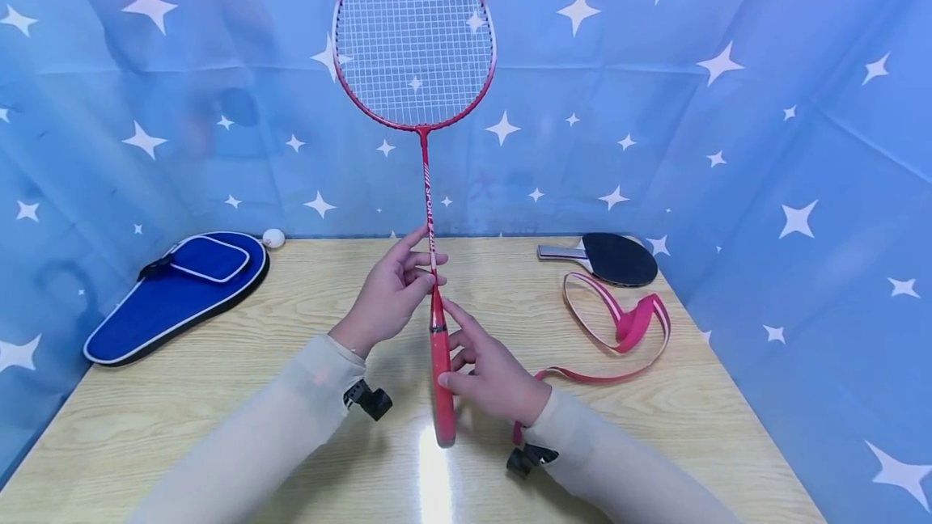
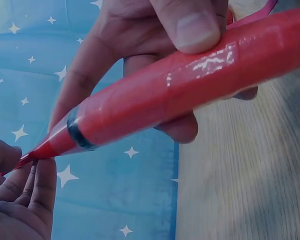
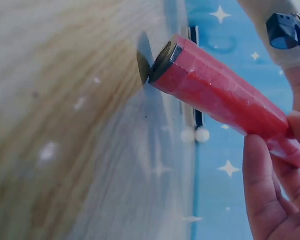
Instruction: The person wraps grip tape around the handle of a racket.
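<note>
A red badminton racket (image 1: 441, 382) with a white-strung head (image 1: 415, 35) stands up in front of me, head at the top. My left hand (image 1: 382, 297) pinches its thin shaft just above the handle, thumb on one side and fingers on the other. Lower down, my right hand (image 1: 495, 370) grips the red-wrapped handle (image 2: 165, 97) from the right, the thumb lying on its near side and the index finger reaching up toward the cone. In the right wrist view, the handle's butt end (image 3: 165, 60) shows beyond the fingers, close over the tabletop.
On the wooden table (image 1: 306, 459), a blue paddle case (image 1: 175, 297) lies at the left beside a white ball (image 1: 273, 238). A black table tennis paddle (image 1: 619, 259) is at the back right. Nearer, a pink strap (image 1: 637, 326) trails in loops toward my right wrist. Starry blue cloth (image 1: 655, 103) hangs behind.
</note>
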A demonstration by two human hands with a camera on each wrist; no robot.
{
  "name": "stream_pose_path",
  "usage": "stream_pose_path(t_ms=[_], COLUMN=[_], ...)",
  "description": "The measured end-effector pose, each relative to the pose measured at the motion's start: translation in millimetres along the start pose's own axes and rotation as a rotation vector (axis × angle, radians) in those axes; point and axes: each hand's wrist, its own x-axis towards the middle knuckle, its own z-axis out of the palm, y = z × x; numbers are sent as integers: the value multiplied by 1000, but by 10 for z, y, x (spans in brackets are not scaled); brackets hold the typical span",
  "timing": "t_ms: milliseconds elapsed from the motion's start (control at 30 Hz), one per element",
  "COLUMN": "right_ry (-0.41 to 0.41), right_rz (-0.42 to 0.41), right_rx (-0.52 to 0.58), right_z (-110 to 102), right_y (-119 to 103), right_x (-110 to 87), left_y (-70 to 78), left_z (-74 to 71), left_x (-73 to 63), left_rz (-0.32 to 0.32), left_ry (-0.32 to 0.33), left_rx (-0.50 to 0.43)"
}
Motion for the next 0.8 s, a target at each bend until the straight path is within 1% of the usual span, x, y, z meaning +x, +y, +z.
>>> stream_pose_path(t_ms=[133,200,300,433,533,633,800], right_ry=[17,26,34,51,56,41,18], right_rz=[-11,-23,-33,-36,-47,-68,-85], right_rx=[1,1,13,53,83,99,103], right_z=[12,18,23,15,3,-1,11], right_y=[23,35,54,75,93,113,142], right_x=[27,29,23,17,15,7,-4], left_y=[-25,-39,-74,-154,-220,-282,-363], left_z=[11,21,37,60,85,113,150], left_x=[-25,-50,-114,-220,-296,-368,-465], left_rz=[11,-1,-23,-29,-28,-36,-54], left_ry=[9,5,-3,-14,-20,-19,-28], left_rx=[24,37,70,93,95,91,49])
